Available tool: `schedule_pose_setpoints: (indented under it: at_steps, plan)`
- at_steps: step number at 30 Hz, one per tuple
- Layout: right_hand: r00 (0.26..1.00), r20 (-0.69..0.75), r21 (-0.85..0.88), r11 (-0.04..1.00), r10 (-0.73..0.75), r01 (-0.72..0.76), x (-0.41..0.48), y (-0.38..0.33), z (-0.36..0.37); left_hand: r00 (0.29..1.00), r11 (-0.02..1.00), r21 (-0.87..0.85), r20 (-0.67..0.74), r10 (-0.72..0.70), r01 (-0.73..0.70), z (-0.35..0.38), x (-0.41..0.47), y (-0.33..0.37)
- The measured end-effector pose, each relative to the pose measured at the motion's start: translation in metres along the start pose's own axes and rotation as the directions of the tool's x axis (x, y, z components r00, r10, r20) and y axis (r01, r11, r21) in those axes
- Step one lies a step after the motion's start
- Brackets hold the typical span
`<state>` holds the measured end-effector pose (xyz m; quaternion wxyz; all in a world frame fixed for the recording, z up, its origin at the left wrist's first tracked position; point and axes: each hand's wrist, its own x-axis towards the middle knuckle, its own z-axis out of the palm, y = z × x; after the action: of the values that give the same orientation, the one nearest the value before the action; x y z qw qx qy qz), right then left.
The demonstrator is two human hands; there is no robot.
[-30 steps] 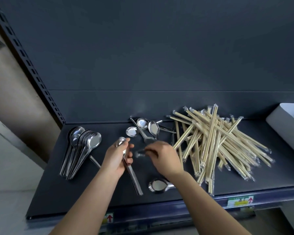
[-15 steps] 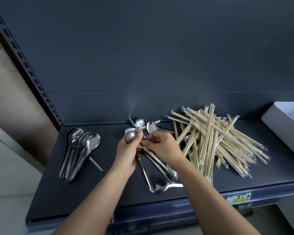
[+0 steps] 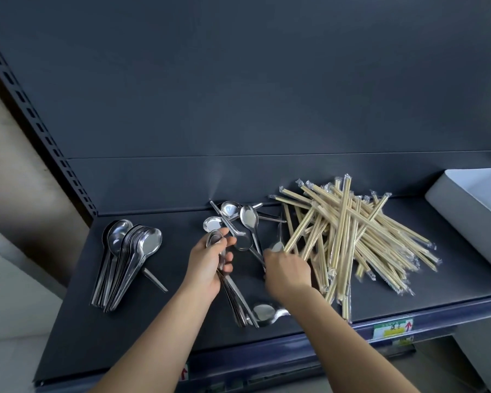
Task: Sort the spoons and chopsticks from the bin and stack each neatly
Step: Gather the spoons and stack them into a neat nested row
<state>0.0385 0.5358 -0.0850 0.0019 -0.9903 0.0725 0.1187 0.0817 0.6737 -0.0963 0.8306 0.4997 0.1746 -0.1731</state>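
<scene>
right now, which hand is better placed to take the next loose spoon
Right. The right hand is right at a loose spoon beside the chopsticks, though whether it grips it is unclear. The left hand is full, gripping a bundle of spoons.

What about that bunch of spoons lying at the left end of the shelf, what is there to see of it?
The spoon stack is shiny silver metal: many spoons nested close together, bowls toward the back wall, thin handles fanning toward the front edge. It lies on the dark shelf at its left end. One stray handle pokes out slantwise from under its right side. Nothing is holding it.
</scene>
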Motion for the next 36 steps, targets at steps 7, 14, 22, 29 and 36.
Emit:
schedule_pose_setpoints:
  at_steps: [7,14,22,29,36]
  plan:
    - [0.993,0.028,0.462,0.879,0.118,-0.118,0.009,0.01,-0.019,0.998,0.998,0.002,-0.02,-0.063,0.063,-0.007,0.002,0.001]
    - [0.988,-0.104,0.874,0.484,0.111,0.038,0.01,-0.009,-0.049,0.981,0.982,0.023,0.048,-0.189,0.188,-0.002,-0.002,-0.004]
    - [0.986,-0.148,0.963,0.216,-0.08,0.162,0.004,-0.026,-0.032,0.986,0.971,-0.175,0.061,-0.157,0.165,0.007,-0.003,0.009]
    - [0.914,0.31,0.244,0.951,-0.263,0.191,0.001,0.015,-0.02,0.996,0.874,-0.481,-0.005,-0.087,0.074,-0.009,0.009,0.016]
    - [0.908,0.373,0.031,0.981,-0.191,0.194,0.003,0.009,-0.008,0.987,0.901,-0.406,0.012,-0.161,0.152,-0.016,0.01,0.013]
